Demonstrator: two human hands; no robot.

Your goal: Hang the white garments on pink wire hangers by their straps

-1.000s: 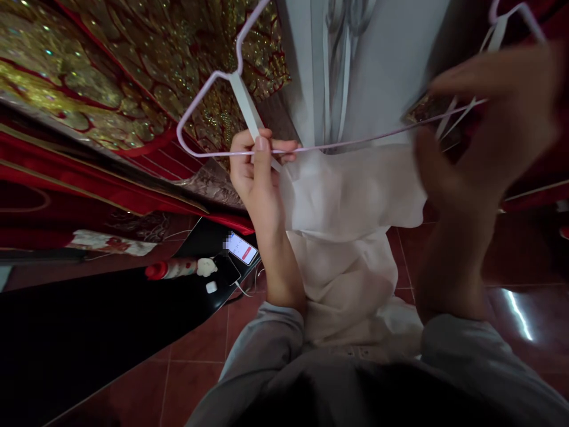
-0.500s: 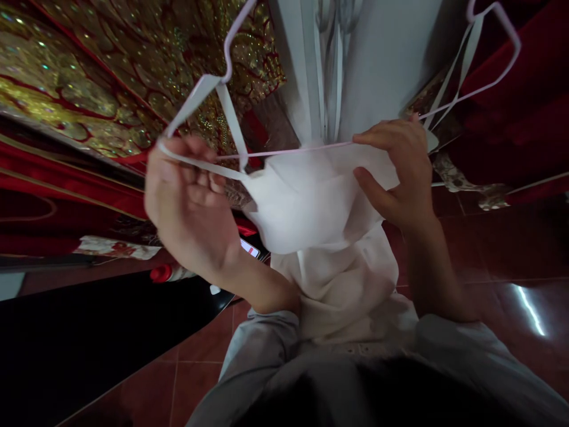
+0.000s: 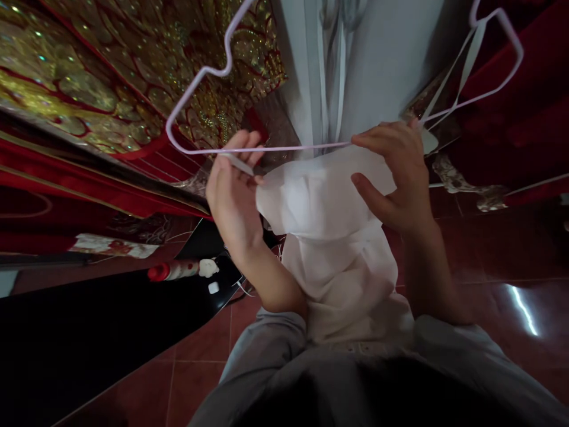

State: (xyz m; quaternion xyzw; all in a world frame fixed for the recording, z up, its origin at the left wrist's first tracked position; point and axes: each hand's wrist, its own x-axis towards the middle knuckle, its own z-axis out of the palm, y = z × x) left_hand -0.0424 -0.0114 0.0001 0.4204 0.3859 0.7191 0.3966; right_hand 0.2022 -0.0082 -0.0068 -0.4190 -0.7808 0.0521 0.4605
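Observation:
A white garment with thin straps (image 3: pixel 311 201) hangs in front of me, below the lower bar of a pale pink hanger (image 3: pixel 195 83). My left hand (image 3: pixel 237 196) is at the bar's left part, its fingers curled around a white strap (image 3: pixel 240 163). The hanger's left shoulder is bare. On the right shoulder another white strap (image 3: pixel 469 59) is looped over the notch. My right hand (image 3: pixel 400 172) has its fingers bent over the bar at the garment's right top edge, with the thumb held apart; its fingertips are partly hidden.
Gold sequined red clothing (image 3: pixel 133 71) hangs at the left, dark red cloth (image 3: pixel 524 118) at the right. Behind the hanger is a pale grey surface with hanging ties (image 3: pixel 329 71). A black table (image 3: pixel 111 332) at the left holds a red-capped bottle (image 3: pixel 178 270) and a small white case (image 3: pixel 214 287).
The left strap has come off the hanger's left shoulder. My left hand has moved right along the bar with the strap. The right hand has barely moved.

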